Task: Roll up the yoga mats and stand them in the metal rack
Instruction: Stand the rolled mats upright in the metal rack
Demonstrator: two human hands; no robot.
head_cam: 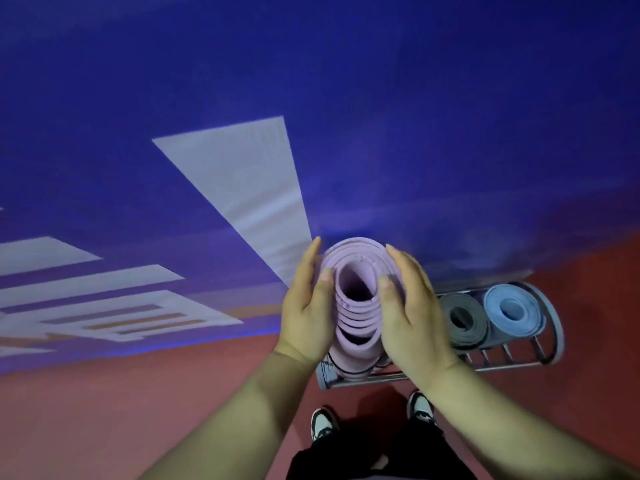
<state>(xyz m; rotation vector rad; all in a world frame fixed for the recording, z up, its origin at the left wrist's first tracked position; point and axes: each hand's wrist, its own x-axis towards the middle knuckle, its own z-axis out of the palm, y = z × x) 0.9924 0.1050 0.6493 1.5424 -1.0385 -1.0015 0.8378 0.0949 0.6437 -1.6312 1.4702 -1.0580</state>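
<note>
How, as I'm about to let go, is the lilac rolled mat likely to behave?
The lilac rolled mat will probably loosen: its coils gape unevenly between the left hand and right hand. It looks soft, so squeezing likely dents it. Upright, it may tip unless the metal rack props it.

Rolled mats: 3 (purple mat (pixel 356 348), grey mat (pixel 464 320), blue mat (pixel 512 306)). Racks: 1 (metal rack (pixel 554 327)). Hands: 2 (left hand (pixel 306 306), right hand (pixel 412 306)). Shoes: 2 (left shoe (pixel 323 424), right shoe (pixel 420 408))

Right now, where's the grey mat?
In the head view, right of centre: the grey mat stands in the metal rack, between the blue mat and the right hand.
</note>
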